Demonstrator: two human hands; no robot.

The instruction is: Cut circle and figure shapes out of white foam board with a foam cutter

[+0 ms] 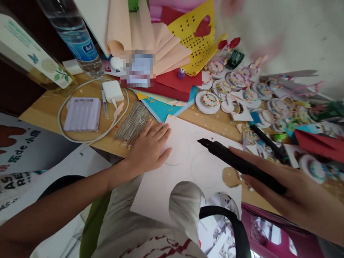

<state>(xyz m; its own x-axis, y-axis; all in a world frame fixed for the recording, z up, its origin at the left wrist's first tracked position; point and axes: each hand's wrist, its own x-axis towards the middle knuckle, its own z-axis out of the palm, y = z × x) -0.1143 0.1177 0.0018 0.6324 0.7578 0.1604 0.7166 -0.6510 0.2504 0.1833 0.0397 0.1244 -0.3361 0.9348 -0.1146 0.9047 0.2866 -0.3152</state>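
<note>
Pale clothing with red markings point(153, 250) fills the bottom centre of the frame, nearest the camera, with a black curved handle point(240, 232) just right of it. Above them, around the middle of the frame, a white sheet point(154, 193) lies partly on the wooden table point(44, 107) and juts past its edge. It has 3 rounded holes along its lower and right parts, and at least 2 faint circles are drawn on it.

The left hand point(150, 148) lies flat near the sheet's left edge, fingers slightly spread, gripping nothing. The right hand point(298, 188), well apart from it at the right, is closed around a black craft knife point(235, 158), whose blade points to the upper left above the sheet.

Just above the left hand is a bundle of thin grey rods point(133, 121). At upper left are a pale purple block point(82, 114), a white adapter point(113, 90) and 2 bottles. A yellow sheet with 1 red heart point(182, 27) leans at top centre; decorated white discs point(207, 102) crowd the upper right.
</note>
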